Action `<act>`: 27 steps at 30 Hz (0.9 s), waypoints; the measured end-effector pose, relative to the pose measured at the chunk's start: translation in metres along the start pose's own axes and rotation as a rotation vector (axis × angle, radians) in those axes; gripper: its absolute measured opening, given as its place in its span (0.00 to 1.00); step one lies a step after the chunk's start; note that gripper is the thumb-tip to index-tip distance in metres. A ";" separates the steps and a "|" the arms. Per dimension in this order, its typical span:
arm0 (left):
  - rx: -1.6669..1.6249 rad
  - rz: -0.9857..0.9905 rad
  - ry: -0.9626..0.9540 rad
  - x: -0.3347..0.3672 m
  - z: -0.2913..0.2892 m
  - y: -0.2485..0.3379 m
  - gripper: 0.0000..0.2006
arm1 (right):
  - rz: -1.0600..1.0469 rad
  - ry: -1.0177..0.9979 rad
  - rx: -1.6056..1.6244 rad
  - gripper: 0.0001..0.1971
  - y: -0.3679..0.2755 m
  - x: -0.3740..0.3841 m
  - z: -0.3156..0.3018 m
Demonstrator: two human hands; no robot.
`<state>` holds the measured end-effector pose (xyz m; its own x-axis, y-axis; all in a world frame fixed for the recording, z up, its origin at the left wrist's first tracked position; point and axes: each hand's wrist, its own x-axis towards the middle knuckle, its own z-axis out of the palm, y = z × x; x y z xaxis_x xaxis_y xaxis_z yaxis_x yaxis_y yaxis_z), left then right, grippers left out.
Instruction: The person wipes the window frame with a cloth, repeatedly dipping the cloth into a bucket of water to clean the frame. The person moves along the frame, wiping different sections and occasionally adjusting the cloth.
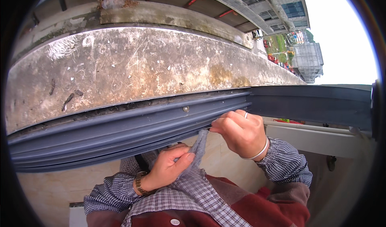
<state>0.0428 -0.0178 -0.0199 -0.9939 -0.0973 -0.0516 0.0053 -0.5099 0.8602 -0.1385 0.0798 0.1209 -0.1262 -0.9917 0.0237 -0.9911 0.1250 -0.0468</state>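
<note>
My left hand (171,162) is closed round a grey cloth (197,150), which hangs bunched from its grip just below the dark blue-grey window frame (161,120). The cloth's upper end narrows to a tip close under the lower edge of the frame. Beside that tip my right hand (240,132) pinches with thumb and forefinger. A thin dark sliver shows between its fingertips and the cloth, too small to name. Both hands are on the near side of the frame's grooved track.
Beyond the frame lies a stained concrete ledge (140,66) with small dark twig-like bits (67,101) on it. A vertical frame member (309,104) meets the track at the right. Below it is a white ledge (311,138). Buildings stand outside.
</note>
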 end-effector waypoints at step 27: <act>-0.061 0.257 -0.254 0.027 0.035 -0.001 0.28 | 0.755 -0.059 1.323 0.09 -0.014 -0.117 0.042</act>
<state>0.0122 0.0103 -0.0046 -0.9549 -0.0174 0.2964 0.2572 -0.5471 0.7965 -0.1077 0.1927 0.0774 -0.5358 -0.7135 -0.4515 0.0563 0.5034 -0.8622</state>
